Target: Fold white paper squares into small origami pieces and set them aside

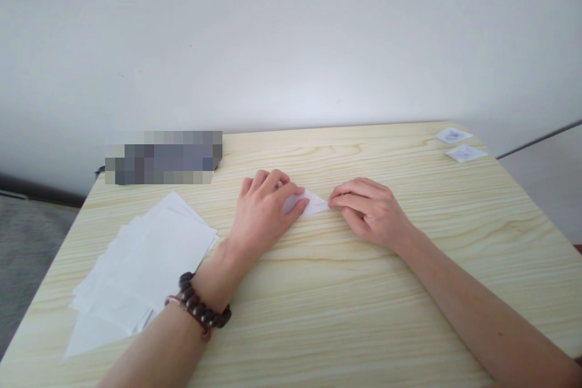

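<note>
A small white folded paper lies on the wooden table, tapering to a point on its right side. My left hand rests over its left part, thumb and index finger holding it, so that part is hidden. The fingertips of my right hand are pinched at the paper's right tip. Left of my left forearm, a loose, fanned pile of white paper sheets lies partly under the wrist.
Two small folded diamond-shaped papers lie at the table's far right corner. A dark, pixelated object sits at the back left. Behind the table stands a white wall. Dark beads circle my left wrist.
</note>
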`<act>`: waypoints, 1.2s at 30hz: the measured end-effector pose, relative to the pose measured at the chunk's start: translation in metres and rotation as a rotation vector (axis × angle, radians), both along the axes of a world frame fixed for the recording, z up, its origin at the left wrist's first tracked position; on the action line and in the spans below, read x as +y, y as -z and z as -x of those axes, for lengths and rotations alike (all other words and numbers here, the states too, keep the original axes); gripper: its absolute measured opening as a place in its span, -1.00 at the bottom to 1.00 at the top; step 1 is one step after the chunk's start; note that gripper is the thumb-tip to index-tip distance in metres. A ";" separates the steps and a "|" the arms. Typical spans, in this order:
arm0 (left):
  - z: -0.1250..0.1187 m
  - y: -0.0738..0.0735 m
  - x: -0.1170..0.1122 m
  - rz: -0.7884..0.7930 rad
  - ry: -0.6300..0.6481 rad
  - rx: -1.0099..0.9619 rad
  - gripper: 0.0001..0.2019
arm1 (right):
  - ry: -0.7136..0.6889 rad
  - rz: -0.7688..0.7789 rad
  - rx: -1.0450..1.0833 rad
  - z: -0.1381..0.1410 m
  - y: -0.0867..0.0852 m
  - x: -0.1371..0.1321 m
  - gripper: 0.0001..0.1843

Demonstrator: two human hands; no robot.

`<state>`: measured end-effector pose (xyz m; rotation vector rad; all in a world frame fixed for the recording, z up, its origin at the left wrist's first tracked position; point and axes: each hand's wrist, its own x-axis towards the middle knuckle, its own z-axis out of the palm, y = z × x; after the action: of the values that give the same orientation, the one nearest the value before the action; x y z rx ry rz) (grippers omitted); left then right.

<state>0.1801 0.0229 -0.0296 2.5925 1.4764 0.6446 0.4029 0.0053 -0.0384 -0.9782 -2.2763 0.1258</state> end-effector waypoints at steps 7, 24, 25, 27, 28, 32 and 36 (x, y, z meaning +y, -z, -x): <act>0.005 0.001 0.005 0.045 0.084 -0.035 -0.81 | 0.068 0.026 -0.132 0.003 0.001 0.005 -0.69; 0.014 0.002 0.009 0.001 0.141 -0.008 -0.72 | 0.179 0.174 -0.146 0.005 -0.001 0.004 -0.22; 0.013 0.002 0.009 -0.012 0.120 0.004 -0.71 | 0.174 0.183 -0.119 0.004 -0.001 0.004 -0.17; 0.012 0.002 0.008 -0.041 0.095 0.019 -0.71 | 0.145 0.185 -0.072 0.003 0.000 0.005 -0.22; 0.011 0.003 0.008 -0.057 0.096 0.020 -0.71 | 0.119 0.180 -0.057 0.003 0.001 0.005 -0.30; 0.011 0.005 0.010 -0.119 0.180 -0.025 -0.79 | 0.016 0.136 -0.021 0.002 0.001 0.007 -0.72; 0.012 0.010 0.014 -0.130 0.259 -0.073 -0.82 | -0.041 0.084 0.004 0.002 0.002 0.008 -0.85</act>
<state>0.1681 0.0366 -0.0391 2.7573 1.0853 0.8150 0.4010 0.0135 -0.0405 -0.9737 -2.3042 0.2422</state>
